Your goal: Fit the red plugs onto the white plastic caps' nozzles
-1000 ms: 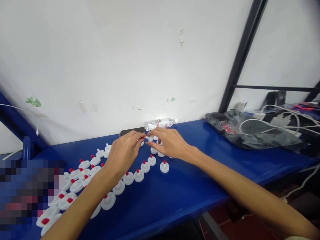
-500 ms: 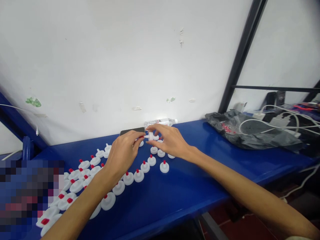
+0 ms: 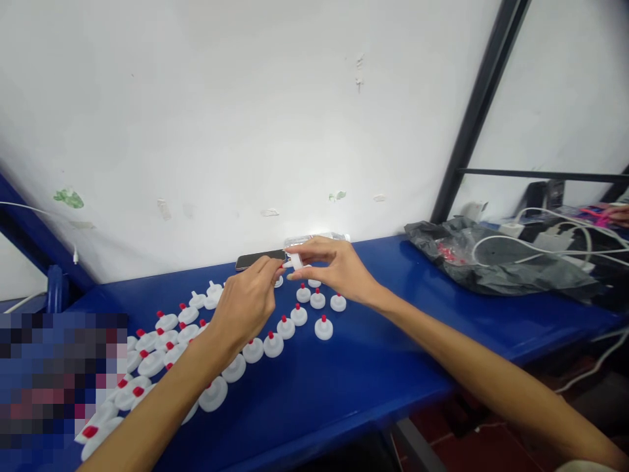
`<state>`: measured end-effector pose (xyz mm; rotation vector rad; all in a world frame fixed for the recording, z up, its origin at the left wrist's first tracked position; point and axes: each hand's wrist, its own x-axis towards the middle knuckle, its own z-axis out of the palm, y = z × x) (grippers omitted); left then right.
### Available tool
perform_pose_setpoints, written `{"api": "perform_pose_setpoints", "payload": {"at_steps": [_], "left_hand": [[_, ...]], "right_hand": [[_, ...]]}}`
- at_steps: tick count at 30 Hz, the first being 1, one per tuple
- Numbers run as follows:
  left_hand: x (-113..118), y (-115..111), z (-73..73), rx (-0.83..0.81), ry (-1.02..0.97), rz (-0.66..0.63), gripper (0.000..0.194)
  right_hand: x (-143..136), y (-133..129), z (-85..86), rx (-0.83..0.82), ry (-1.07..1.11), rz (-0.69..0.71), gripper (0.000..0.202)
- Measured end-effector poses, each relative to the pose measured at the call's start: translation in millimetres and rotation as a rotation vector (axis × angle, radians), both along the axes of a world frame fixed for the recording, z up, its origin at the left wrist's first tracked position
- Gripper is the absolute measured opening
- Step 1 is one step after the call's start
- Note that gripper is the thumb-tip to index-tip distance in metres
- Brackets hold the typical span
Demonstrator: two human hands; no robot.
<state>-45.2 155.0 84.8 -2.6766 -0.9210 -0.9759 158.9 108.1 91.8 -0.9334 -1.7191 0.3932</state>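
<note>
My right hand (image 3: 340, 270) grips a white nozzle cap (image 3: 297, 261) by its wide base, between thumb and fingers, with the spout turned left. At the spout's end, my left hand (image 3: 249, 296) pinches a small red tip cap (image 3: 282, 267); the fingers partly hide it. Both hands are over the far side of the blue table. Below them stand several white nozzle caps with red tips, such as one nozzle cap (image 3: 324, 330) right of the middle. More of them spread in rows under my left forearm. Two bare white spouts (image 3: 213, 296) stand beside my left hand.
A dark phone (image 3: 253, 259) lies behind my left hand. Against the wall, a clear plastic bottle (image 3: 299, 241) lies on its side, partly hidden. On the right are a black plastic bag (image 3: 515, 272) and white cables (image 3: 535, 246). Another person's hand (image 3: 618, 215) shows at the right edge.
My right hand has shifted slightly, and the nozzle cap in it has tilted. The red tip cap shows more clearly at the spout. Another person's hand has come into view at far right.
</note>
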Motion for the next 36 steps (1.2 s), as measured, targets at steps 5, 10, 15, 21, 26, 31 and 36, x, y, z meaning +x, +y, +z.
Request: {"api": "perform_pose_setpoints", "payload": {"at_steps": [5, 10, 15, 21, 26, 31, 36], "left_hand": [[-3, 0, 2.2, 0.03, -0.02, -0.027, 0.03], [-10, 7, 3.8, 0.031, 0.036, -0.056, 0.028], [-8, 4, 7.5, 0.027, 0.119, 0.004, 0.031], [-7, 5, 16.9, 0.028, 0.309, 0.179, 0.036], [-19, 22, 14.9, -0.012, 0.579, 0.326, 0.047], [-23, 28, 12.7, -0.08, 0.738, 0.435, 0.01], [-22, 26, 13.1, -0.165, 0.821, 0.493, 0.026]], "right_hand": [[-5, 1, -5.8, 0.032, 0.095, 0.053, 0.035], [-7, -1, -7.2, 0.098, 0.018, 0.026, 0.032], [-2, -5, 1.9, 0.15, -0.252, -0.125, 0.031], [13, -3, 1.7, 0.243, -0.698, -0.293, 0.028], [33, 7, 1.1, 0.144, -0.664, -0.409, 0.02], [54, 19, -0.1, 0.015, -0.688, -0.575, 0.013], [69, 27, -9.5, -0.172, -0.755, -0.703, 0.008]]}}
